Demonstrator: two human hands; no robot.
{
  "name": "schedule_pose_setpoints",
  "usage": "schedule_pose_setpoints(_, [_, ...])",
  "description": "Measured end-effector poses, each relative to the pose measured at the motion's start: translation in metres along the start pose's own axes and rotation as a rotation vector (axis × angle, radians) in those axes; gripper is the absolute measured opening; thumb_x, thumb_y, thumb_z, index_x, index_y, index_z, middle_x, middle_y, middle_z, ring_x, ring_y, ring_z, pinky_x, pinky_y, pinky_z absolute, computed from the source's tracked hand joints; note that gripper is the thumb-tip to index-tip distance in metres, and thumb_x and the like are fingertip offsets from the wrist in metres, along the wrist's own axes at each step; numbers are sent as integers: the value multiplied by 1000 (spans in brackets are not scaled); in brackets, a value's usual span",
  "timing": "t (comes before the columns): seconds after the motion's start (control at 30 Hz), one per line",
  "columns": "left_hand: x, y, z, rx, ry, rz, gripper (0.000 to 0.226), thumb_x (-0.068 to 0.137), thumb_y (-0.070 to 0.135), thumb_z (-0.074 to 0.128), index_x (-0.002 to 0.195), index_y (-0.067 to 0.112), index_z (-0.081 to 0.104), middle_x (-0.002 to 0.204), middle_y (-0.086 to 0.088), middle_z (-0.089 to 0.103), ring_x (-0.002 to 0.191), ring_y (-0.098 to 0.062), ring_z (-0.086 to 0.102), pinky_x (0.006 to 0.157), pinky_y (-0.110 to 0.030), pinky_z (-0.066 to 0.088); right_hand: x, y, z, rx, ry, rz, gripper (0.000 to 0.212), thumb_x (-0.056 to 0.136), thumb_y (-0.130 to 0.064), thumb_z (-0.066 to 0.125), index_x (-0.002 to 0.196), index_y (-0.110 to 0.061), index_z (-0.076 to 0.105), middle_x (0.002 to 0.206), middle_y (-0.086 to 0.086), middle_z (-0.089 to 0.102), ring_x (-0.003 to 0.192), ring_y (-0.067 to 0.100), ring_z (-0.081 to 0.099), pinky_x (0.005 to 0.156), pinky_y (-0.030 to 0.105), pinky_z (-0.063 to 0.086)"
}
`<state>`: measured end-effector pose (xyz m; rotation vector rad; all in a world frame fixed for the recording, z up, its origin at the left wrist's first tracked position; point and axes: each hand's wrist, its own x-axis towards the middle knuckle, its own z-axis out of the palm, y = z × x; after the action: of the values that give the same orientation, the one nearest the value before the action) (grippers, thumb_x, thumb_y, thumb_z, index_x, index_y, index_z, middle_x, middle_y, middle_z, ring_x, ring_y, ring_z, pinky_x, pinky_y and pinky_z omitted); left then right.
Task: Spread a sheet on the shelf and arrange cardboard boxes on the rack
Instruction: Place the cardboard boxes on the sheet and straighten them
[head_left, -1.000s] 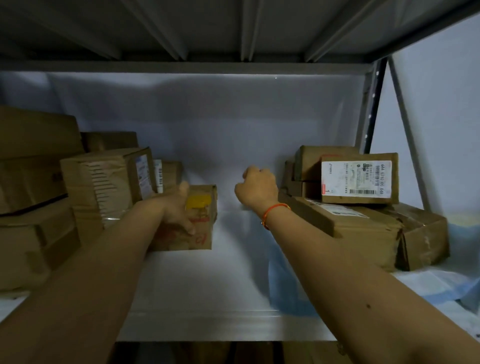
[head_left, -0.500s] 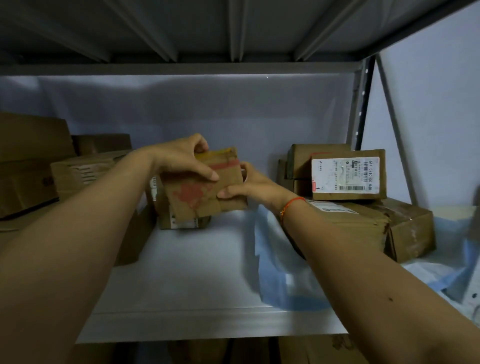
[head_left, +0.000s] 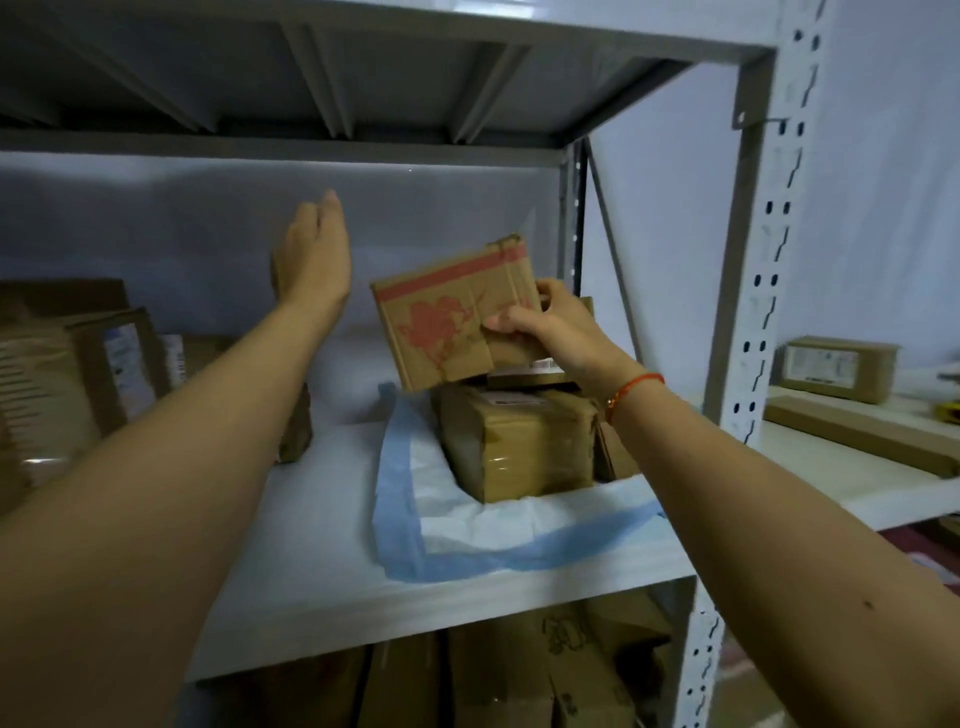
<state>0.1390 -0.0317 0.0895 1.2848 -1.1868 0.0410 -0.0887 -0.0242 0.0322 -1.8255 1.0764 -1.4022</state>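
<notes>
Grey metal shelf (head_left: 322, 525), one blue-edged sheet (head_left: 467, 525), right hand (head_left: 561, 327) fingers gripping one red-printed box (head_left: 447, 317), left hand (head_left: 314, 254) fingers straight together.

- My right hand (head_left: 558, 332) gripped a tilted brown cardboard box with red print (head_left: 457, 312) above the stacked boxes (head_left: 519, 441).
- My left hand (head_left: 314, 254) hovered flat-fingered, holding nothing.

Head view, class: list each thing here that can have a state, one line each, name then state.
Left hand: open, fingers straight, raised, holding nothing.
Right hand: grips the red-printed box.
Red-printed box: tilted, held over the stack.
Taped box: closed, resting on the sheet.
Blue-edged sheet: spread under the right-hand boxes, its left edge rumpled.
Shelf: partly covered by the sheet.
</notes>
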Motion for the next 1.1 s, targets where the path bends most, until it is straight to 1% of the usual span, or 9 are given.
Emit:
schedule_pose_setpoints(0.17, [-8, -20, 21, 68, -29, -116, 53, 103, 35, 22, 129, 0, 51, 136, -25, 50, 123, -40, 48, 100, -41, 36, -14, 19, -35, -17, 63, 76, 94, 46, -53, 80, 127, -16, 49, 113, 0, 64, 100, 17, 66, 90, 39, 54])
schedule_pose_setpoints(0.3, [-9, -46, 24, 206, -73, -227, 49, 102, 28, 29, 133, -7, 45, 139, -30, 46, 125, -45, 45, 102, -44, 36, -23, 30, -45, 53, 79, 98, 85, 56, -39, 78, 128, -11, 43, 108, -2, 61, 98, 14, 64, 80, 28, 53])
schedule_pose_setpoints(0.47, [-6, -78, 23, 295, -105, -298, 45, 96, 19, 36, 130, -8, 46, 135, -31, 48, 121, -49, 47, 98, -46, 41, -26, 45, -46, 33, 129, 118, 72, 60, -42, 73, 122, -18, 44, 112, 0, 61, 102, 19, 63, 92, 40, 54])
schedule_pose_setpoints(0.57, [-8, -87, 28, 319, -121, -286, 44, 95, 18, 38, 128, -9, 49, 134, -32, 50, 121, -49, 47, 99, -46, 41, -26, 53, -47, -48, 211, 92, 57, 62, -50, 66, 112, -27, 49, 113, 3, 61, 104, 22, 62, 92, 45, 53])
schedule_pose_setpoints(0.63, [-8, -91, 32, 339, -130, -292, 44, 94, 18, 40, 128, -9, 49, 134, -32, 50, 121, -49, 48, 99, -47, 42, -26, 55, -46, -159, 341, 53, 55, 62, -56, 60, 110, -31, 52, 113, 4, 61, 106, 25, 60, 91, 46, 53])
schedule_pose_setpoints(0.73, [-3, -100, 36, 353, -140, -287, 44, 94, 19, 42, 127, -9, 50, 132, -31, 51, 121, -49, 48, 98, -47, 42, -25, 48, -41, -333, 610, -28, 73, 69, -55, 56, 133, -23, 44, 130, 5, 50, 122, 23, 47, 101, 46, 42])
schedule_pose_setpoints(0.87, [7, -113, 36, 376, -148, -287, 40, 93, 22, 48, 120, -6, 54, 126, -29, 56, 115, -48, 53, 92, -46, 46, -16, 15, -21, -484, 956, -251, 60, 75, -46, 59, 123, -11, 51, 121, 4, 51, 112, 21, 48, 95, 42, 42])
schedule_pose_setpoints(1.0, [19, -131, 28, 511, -235, -242, 36, 91, 26, 53, 109, -5, 60, 115, -28, 61, 106, -46, 57, 84, -42, 48, 1, -12, 14, -617, 961, -441, 43, 75, -33, 58, 112, -10, 56, 113, 8, 55, 104, 24, 52, 91, 39, 44])
schedule_pose_setpoints(1.1, [31, -152, 21, 667, -357, -192, 46, 88, 38, 57, 116, 1, 59, 122, -24, 59, 113, -44, 53, 95, -43, 46, 17, -21, 53, -633, 893, -537, 35, 72, -29, 58, 102, -12, 60, 105, 10, 55, 98, 26, 53, 85, 44, 47])
